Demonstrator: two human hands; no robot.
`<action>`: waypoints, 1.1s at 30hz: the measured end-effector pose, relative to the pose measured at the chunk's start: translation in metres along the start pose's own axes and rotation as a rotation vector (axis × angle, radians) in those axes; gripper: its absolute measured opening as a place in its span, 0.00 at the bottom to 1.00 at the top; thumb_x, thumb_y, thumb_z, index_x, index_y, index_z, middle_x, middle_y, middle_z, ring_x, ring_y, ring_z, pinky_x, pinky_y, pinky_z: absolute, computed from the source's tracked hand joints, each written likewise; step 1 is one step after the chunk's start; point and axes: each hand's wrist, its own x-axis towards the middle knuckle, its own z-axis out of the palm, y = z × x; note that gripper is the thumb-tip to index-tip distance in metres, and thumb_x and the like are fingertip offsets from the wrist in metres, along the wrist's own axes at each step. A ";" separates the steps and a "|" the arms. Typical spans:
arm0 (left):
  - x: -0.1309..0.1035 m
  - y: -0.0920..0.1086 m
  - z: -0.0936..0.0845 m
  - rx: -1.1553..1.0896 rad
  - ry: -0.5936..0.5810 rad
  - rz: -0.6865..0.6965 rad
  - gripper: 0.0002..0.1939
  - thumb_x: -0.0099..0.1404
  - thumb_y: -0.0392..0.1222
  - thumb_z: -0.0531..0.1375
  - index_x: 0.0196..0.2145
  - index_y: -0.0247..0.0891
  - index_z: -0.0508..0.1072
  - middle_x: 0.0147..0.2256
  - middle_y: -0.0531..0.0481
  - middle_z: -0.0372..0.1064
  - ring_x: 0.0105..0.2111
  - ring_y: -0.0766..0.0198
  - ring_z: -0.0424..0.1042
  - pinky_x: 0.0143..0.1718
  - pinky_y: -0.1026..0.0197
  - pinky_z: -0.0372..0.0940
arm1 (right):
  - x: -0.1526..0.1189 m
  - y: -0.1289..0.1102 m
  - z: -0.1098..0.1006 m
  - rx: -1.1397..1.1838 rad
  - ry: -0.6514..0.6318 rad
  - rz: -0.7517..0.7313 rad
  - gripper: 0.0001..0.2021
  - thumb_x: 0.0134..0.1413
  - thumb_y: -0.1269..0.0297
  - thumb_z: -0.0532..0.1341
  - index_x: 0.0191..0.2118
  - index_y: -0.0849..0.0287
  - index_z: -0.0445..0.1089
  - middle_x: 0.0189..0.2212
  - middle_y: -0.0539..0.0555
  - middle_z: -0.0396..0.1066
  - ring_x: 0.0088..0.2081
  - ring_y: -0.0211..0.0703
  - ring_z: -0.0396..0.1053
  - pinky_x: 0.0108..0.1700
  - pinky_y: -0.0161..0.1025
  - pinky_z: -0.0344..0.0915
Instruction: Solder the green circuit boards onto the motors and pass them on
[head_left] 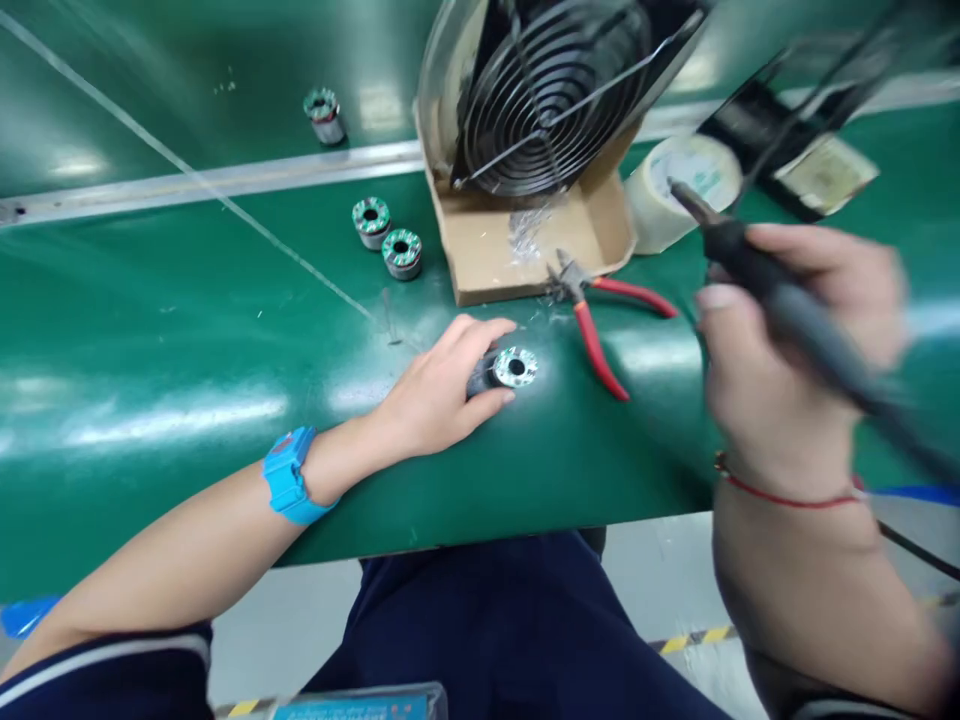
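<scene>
My left hand [439,395] rests on the green table with thumb and fingers around a small motor part [516,367], whose round green-and-white circuit board faces up. My right hand [795,340], blurred, is closed around the dark handle of a soldering iron [787,290]. The iron's tip points up and left, over a roll of tape [686,185]. Red-handled cutters [592,310] lie between my hands, their jaws at the edge of a cardboard box [487,275].
A black fan [551,110] stands in the box. Two similar parts [371,222] [402,254] sit left of it, and another part [325,116] is farther back. At the back right is a soldering stand with a sponge [825,175].
</scene>
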 end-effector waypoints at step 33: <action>-0.007 0.007 -0.001 -0.004 0.181 0.052 0.17 0.65 0.41 0.65 0.49 0.38 0.67 0.42 0.49 0.70 0.38 0.65 0.71 0.32 0.64 0.62 | -0.021 0.008 -0.014 -0.221 -0.586 -0.522 0.22 0.52 0.67 0.61 0.55 0.60 0.65 0.51 0.62 0.73 0.43 0.53 0.69 0.43 0.49 0.67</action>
